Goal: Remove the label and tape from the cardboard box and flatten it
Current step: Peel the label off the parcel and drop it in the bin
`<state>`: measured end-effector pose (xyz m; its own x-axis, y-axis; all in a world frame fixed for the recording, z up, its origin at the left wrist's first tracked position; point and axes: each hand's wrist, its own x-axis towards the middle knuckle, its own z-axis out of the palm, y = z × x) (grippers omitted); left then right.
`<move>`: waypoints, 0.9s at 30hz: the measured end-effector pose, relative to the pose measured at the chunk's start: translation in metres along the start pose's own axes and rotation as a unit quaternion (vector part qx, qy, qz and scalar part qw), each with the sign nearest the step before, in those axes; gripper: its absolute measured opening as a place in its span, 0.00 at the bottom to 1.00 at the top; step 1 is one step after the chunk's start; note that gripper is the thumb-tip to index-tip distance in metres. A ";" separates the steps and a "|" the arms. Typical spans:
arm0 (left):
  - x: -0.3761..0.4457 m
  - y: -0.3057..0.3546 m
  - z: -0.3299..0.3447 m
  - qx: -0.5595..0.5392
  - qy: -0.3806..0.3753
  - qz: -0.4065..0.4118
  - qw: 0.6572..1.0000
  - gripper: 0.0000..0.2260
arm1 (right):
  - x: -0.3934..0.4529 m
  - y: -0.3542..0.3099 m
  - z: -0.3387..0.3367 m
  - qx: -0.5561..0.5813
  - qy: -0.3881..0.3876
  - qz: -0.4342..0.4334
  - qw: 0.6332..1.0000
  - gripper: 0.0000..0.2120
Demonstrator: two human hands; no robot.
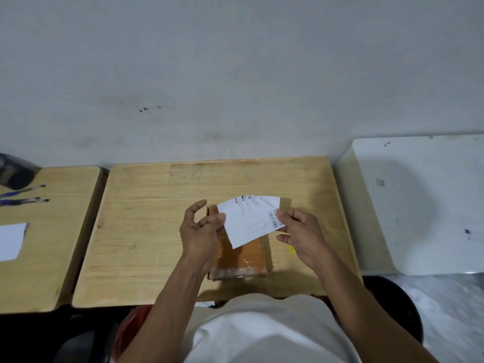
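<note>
A small brown cardboard box (243, 260) wrapped in clear tape lies on the wooden table (146, 231), mostly hidden under my hands. A white shipping label (248, 221) with a barcode is lifted off the box and held above it. My right hand (301, 234) pinches the label's right edge between thumb and fingers. My left hand (201, 229) touches the label's left edge with its fingertips, the other fingers curled and apart; whether it grips the label is unclear.
A second wooden table (47, 231) stands on the left with two pens (23, 195), a white paper (10, 241) and a dark object (15, 171). A white surface (419, 205) stands on the right. A grey wall runs behind the tables.
</note>
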<state>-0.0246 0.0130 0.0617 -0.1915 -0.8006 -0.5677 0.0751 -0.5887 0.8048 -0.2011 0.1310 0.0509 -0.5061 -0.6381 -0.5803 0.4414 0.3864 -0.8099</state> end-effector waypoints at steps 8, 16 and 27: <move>-0.010 -0.001 0.007 0.055 -0.031 -0.030 0.998 0.18 | -0.007 -0.001 0.007 -0.027 0.004 -0.032 0.999 0.08; -0.015 -0.003 0.000 0.045 -0.002 0.026 0.999 0.19 | -0.011 0.005 0.011 0.077 -0.018 0.053 0.995 0.04; -0.016 0.002 -0.015 0.249 -0.080 0.104 0.960 0.13 | -0.019 -0.002 0.009 -0.157 -0.064 -0.142 0.975 0.10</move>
<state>-0.0064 0.0234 0.0696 -0.3741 -0.8445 -0.3832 -0.3406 -0.2592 0.9038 -0.1864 0.1364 0.0645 -0.4695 -0.8192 -0.3295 0.0383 0.3539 -0.9345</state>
